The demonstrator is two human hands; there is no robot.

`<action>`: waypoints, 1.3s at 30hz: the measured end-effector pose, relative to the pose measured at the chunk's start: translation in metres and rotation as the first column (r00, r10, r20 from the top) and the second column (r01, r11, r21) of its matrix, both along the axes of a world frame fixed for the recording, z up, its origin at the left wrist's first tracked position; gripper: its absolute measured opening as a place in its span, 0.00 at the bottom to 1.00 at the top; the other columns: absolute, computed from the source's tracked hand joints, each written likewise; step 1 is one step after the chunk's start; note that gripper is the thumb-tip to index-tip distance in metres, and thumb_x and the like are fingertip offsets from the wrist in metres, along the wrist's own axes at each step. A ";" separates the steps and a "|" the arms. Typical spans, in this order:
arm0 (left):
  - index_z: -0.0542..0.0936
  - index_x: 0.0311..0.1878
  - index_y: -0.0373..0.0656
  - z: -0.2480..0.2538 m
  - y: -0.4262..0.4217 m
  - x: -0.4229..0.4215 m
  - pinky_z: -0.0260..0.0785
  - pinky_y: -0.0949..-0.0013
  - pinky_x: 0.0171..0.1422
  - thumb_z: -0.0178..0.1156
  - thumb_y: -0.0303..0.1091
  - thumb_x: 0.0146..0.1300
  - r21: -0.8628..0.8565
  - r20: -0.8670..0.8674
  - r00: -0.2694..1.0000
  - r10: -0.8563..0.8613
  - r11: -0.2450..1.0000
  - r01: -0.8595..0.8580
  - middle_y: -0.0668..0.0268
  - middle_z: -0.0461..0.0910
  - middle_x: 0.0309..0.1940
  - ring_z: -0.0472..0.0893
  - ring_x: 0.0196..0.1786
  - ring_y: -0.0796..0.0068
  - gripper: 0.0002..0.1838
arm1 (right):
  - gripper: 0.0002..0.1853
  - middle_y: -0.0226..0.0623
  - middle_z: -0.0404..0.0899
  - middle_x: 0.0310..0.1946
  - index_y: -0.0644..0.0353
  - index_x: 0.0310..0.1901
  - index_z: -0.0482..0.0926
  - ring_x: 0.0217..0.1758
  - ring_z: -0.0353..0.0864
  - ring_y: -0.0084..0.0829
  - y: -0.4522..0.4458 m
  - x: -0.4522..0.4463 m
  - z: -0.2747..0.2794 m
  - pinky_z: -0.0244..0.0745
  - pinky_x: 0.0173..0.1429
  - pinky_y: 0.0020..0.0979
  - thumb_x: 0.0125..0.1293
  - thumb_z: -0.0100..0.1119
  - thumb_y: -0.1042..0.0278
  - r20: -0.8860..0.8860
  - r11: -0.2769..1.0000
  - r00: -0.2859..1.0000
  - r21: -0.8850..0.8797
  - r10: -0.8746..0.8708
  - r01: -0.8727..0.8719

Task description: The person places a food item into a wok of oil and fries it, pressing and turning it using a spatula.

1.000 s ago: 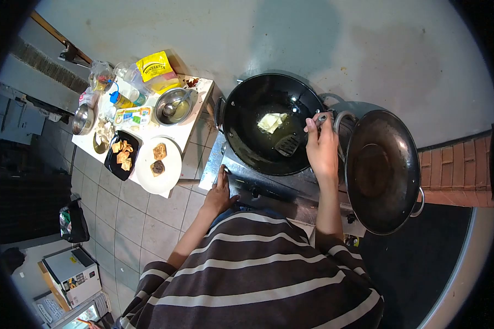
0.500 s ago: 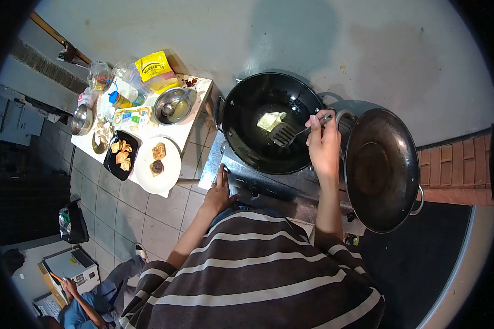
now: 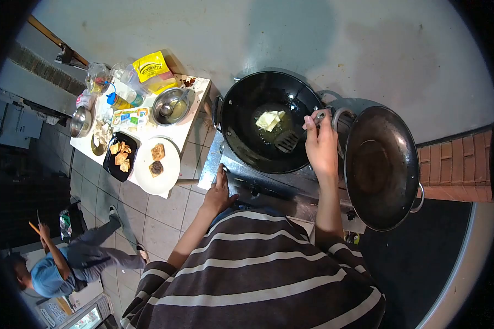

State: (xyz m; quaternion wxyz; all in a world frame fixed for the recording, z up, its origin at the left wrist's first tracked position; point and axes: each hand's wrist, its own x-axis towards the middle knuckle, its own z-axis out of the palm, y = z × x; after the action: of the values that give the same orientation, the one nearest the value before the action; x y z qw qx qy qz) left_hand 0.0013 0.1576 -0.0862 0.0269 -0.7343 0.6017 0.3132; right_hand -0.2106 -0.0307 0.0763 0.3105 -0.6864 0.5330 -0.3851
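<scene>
My right hand (image 3: 320, 143) is closed around the handle of a slotted spatula (image 3: 286, 141), whose blade is inside the black wok (image 3: 241, 137). A pale, folded piece of food (image 3: 270, 120) lies in a little oil at the wok's bottom, just beyond the blade and apart from it. My left hand (image 3: 219, 193) rests with fingers stretched out on the front left edge of the metal stove (image 3: 239, 174), near a knob. It holds nothing.
A second wok (image 3: 373, 164) leans at the right. On the white table (image 3: 189, 123) at the left are a white plate (image 3: 167, 162) with two browned pieces, a black dish (image 3: 118, 171) of fried pieces, a metal bowl (image 3: 158, 112) with a ladle, and a yellow pouch (image 3: 152, 67). A person (image 3: 52, 274) is at lower left.
The spatula blade has shifted slightly right and down, away from the food. My left hand has stayed put. The person at lower left has moved further up and left, legs now spread in a stride.
</scene>
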 end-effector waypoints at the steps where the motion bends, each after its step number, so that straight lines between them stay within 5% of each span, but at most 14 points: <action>1: 0.46 0.73 0.25 0.001 0.000 0.000 0.69 0.56 0.66 0.66 0.52 0.57 0.000 -0.001 1.000 0.000 1.000 0.000 0.47 0.31 0.76 0.71 0.63 0.40 0.55 | 0.09 0.47 0.78 0.27 0.63 0.43 0.68 0.31 0.80 0.46 -0.001 0.000 -0.005 0.73 0.39 0.40 0.73 0.51 0.65 0.000 1.000 1.000 -0.026 0.017 -0.017; 9: 0.46 0.73 0.26 -0.003 0.002 0.000 0.69 0.56 0.65 0.66 0.52 0.56 -0.030 -0.006 1.000 0.008 1.000 -0.008 0.47 0.31 0.77 0.72 0.63 0.42 0.55 | 0.10 0.47 0.78 0.28 0.63 0.43 0.68 0.32 0.81 0.47 -0.001 -0.002 -0.003 0.73 0.40 0.39 0.73 0.51 0.64 0.126 1.000 0.992 0.002 -0.017 0.017; 12: 0.45 0.73 0.26 -0.002 0.001 0.001 0.69 0.56 0.65 0.66 0.52 0.56 -0.015 -0.004 1.000 0.012 1.000 -0.012 0.47 0.31 0.77 0.72 0.63 0.42 0.56 | 0.10 0.45 0.79 0.28 0.62 0.43 0.68 0.32 0.82 0.42 -0.001 -0.002 -0.002 0.74 0.40 0.37 0.73 0.51 0.64 -0.034 0.999 0.999 0.036 0.001 0.000; 18: 0.45 0.73 0.25 0.003 0.000 0.000 0.69 0.56 0.65 0.66 0.52 0.56 0.027 -0.004 1.000 0.002 1.000 -0.002 0.46 0.32 0.76 0.72 0.63 0.40 0.56 | 0.10 0.46 0.79 0.28 0.62 0.43 0.68 0.32 0.81 0.43 0.000 -0.004 -0.014 0.73 0.40 0.38 0.73 0.51 0.64 0.175 0.999 0.984 -0.005 -0.030 0.031; 23: 0.46 0.73 0.25 0.004 0.001 0.000 0.71 0.56 0.63 0.66 0.52 0.56 -0.026 0.003 1.000 -0.002 1.000 0.002 0.46 0.33 0.76 0.73 0.61 0.39 0.55 | 0.09 0.45 0.79 0.28 0.62 0.43 0.68 0.32 0.82 0.42 0.001 -0.003 -0.004 0.73 0.40 0.38 0.73 0.51 0.64 -0.061 0.999 0.998 -0.040 -0.002 0.000; 27: 0.47 0.72 0.26 -0.004 0.002 0.000 0.73 0.56 0.62 0.66 0.52 0.56 -0.021 0.039 0.999 -0.008 1.000 0.008 0.46 0.33 0.76 0.74 0.60 0.40 0.54 | 0.09 0.48 0.77 0.26 0.63 0.42 0.68 0.31 0.79 0.49 0.001 -0.002 -0.013 0.72 0.39 0.40 0.73 0.51 0.65 0.187 0.999 0.982 0.017 -0.034 0.031; 33: 0.48 0.72 0.26 -0.006 0.003 0.000 0.73 0.56 0.61 0.66 0.53 0.56 -0.039 0.043 0.999 -0.011 0.999 0.013 0.47 0.31 0.76 0.75 0.59 0.41 0.54 | 0.10 0.46 0.78 0.27 0.63 0.43 0.68 0.30 0.81 0.42 0.000 -0.004 -0.009 0.73 0.39 0.37 0.73 0.50 0.64 -0.016 0.998 1.000 -0.055 0.018 -0.018; 39: 0.47 0.73 0.26 -0.002 0.001 0.000 0.72 0.55 0.63 0.66 0.52 0.56 0.003 0.013 1.000 -0.004 1.000 0.004 0.46 0.31 0.76 0.74 0.60 0.41 0.55 | 0.10 0.47 0.79 0.28 0.63 0.43 0.68 0.33 0.82 0.45 -0.003 -0.006 -0.013 0.74 0.41 0.39 0.73 0.51 0.64 0.144 0.999 0.989 0.011 -0.039 0.038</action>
State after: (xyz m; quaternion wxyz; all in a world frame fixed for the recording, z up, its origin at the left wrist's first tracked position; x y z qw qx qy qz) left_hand 0.0011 0.1588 -0.0884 0.0326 -0.7351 0.6023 0.3094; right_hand -0.2166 -0.0340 0.0632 0.3437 -0.6451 0.5238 -0.4374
